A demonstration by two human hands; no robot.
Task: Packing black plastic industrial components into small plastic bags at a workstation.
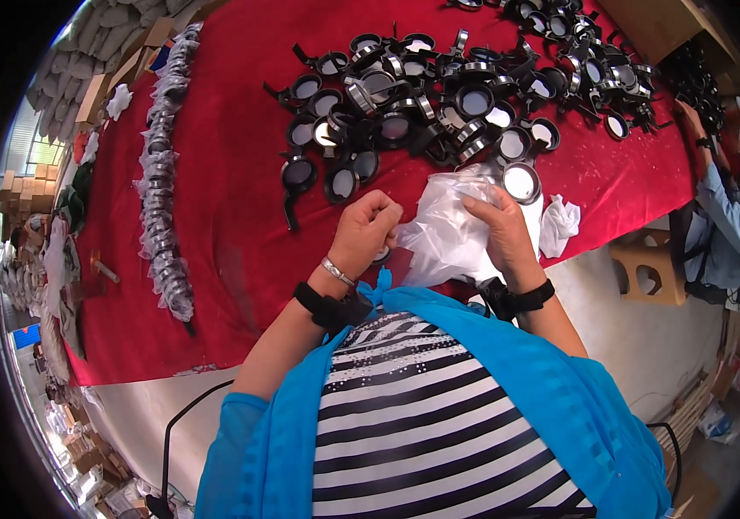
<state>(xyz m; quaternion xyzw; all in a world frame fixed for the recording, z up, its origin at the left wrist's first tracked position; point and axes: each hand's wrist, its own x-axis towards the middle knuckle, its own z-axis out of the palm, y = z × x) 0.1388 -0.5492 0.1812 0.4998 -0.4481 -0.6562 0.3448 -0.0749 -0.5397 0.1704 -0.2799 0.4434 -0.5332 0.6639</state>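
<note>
Right hand [507,232] — gripping plastic bag [448,227] | left hand [363,232] — curled beside it

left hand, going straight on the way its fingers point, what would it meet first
Probably the crumpled translucent white plastic bag, just right of the left hand; whether they already touch is unclear.

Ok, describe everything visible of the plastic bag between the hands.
The plastic bag is whitish, translucent, thin-looking and crumpled, hanging slack above the red cloth. The right hand grips its upper right; the curled left hand is at its left edge, contact unclear. Its contents, if any, can't be made out.
</note>
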